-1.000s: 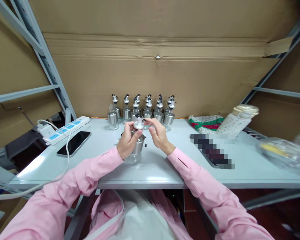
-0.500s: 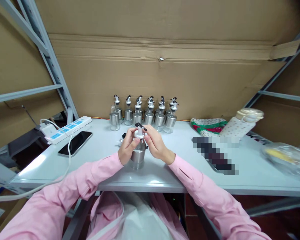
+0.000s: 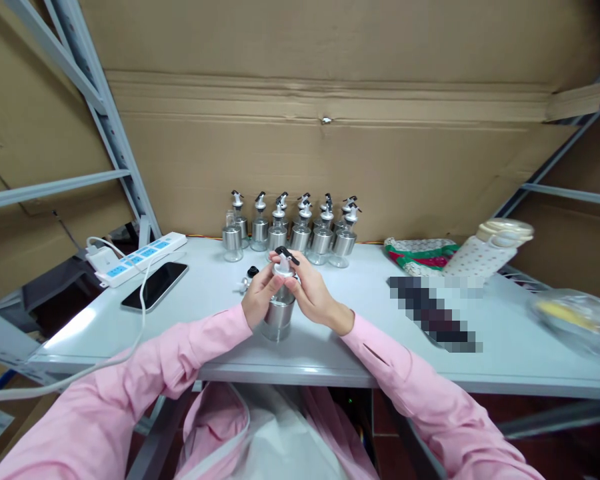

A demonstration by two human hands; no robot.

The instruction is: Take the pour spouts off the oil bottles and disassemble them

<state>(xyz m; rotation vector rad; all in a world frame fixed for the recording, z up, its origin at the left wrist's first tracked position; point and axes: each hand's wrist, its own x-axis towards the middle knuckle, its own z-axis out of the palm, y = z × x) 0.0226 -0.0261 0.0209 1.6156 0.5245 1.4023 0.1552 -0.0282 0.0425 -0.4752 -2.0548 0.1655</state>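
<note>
An oil dispenser bottle (image 3: 279, 315) of clear glass with a steel band stands near the table's front edge. On its neck sits a silver pour spout (image 3: 283, 267) with a black flip lever. My left hand (image 3: 260, 297) closes on the spout's collar from the left, thumb in front. From the right, my right hand (image 3: 313, 290) grips the same collar, its thumb close to the other. Fingertips behind the spout are partly hidden. Just left of the bottle lie a small black cap (image 3: 253, 271) and a loose silver spout piece (image 3: 243, 285), partly covered by my left hand.
Several similar bottles (image 3: 300, 235) stand in rows at the back, one without a spout (image 3: 233, 241). On the left are a phone (image 3: 155, 287), a power strip (image 3: 143, 259) and a white cable. A patterned tumbler (image 3: 483, 253), cloth pouch (image 3: 420, 257) and plastic-wrapped bowl (image 3: 575, 320) are on the right.
Both thumbs have drawn closer together at the front of the collar, and the right hand has shifted slightly around the spout. The bottle stays in place; the view moved a little.
</note>
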